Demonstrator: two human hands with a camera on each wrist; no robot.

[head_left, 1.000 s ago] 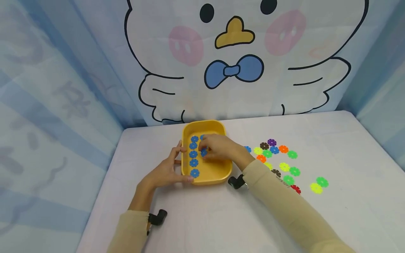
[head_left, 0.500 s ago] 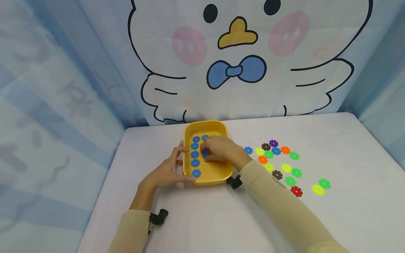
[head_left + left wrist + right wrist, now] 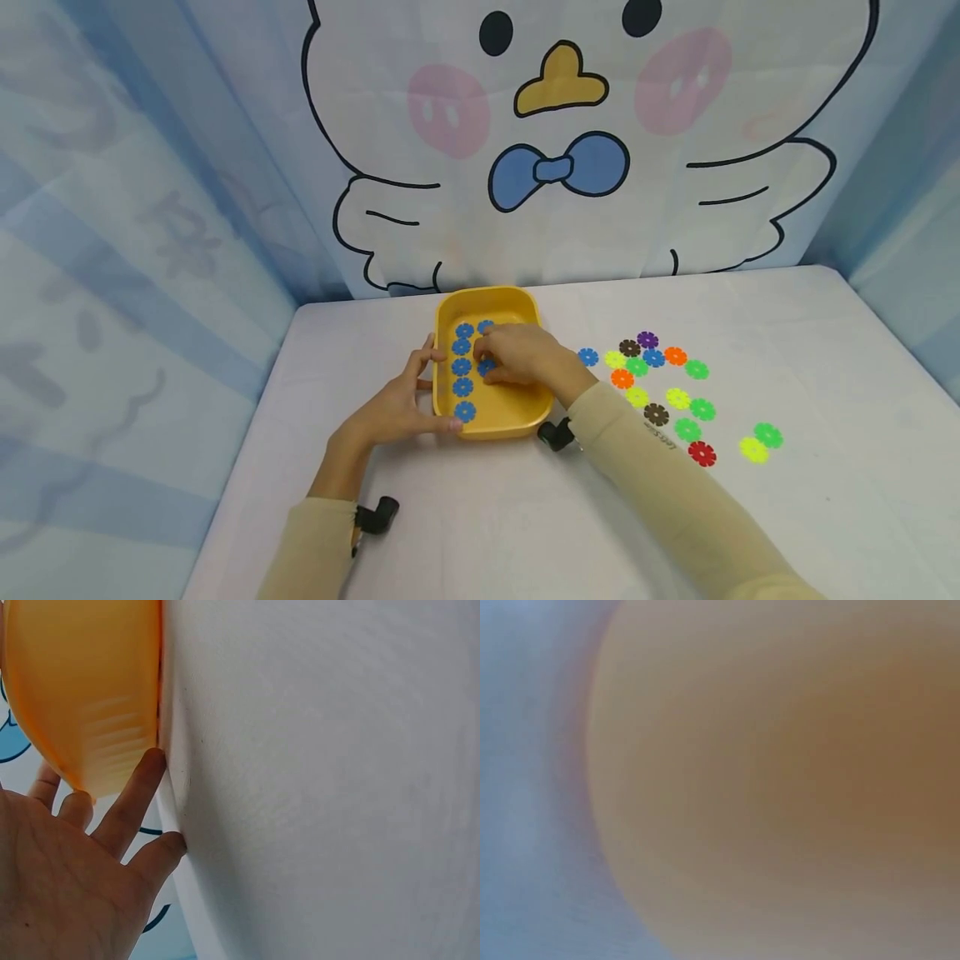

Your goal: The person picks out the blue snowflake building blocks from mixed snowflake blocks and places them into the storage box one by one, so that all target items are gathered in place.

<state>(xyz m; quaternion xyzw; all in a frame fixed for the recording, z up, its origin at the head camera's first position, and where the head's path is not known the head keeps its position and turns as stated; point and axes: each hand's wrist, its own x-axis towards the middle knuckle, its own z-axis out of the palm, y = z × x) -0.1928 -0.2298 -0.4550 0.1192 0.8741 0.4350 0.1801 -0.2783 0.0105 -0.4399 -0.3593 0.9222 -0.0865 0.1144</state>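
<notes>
A yellow tray (image 3: 517,408) holds blue flower-shaped discs, with a column of them (image 3: 462,367) along its left side. My left hand (image 3: 393,408) touches the tray's left side and front left corner, its fingers spread. In the left wrist view its straight fingers (image 3: 131,802) rest against the tray's outer wall (image 3: 90,682). My right hand (image 3: 517,354) reaches into the tray and pinches a blue flower-shaped disc (image 3: 486,367) in the second column. Another blue disc (image 3: 486,326) lies above it, partly hidden. The right wrist view shows only the blurred tray (image 3: 817,772).
Loose flower discs lie on the white table right of the tray, among them a blue one (image 3: 588,357), a red one (image 3: 702,453) and a yellow one (image 3: 753,450). A printed curtain (image 3: 555,225) hangs behind the table. The right sleeve (image 3: 667,492) crosses the front right.
The whole head view has shifted slightly. Both hands and the tray stay in place, the right hand's fingers remaining at the same blue disc.
</notes>
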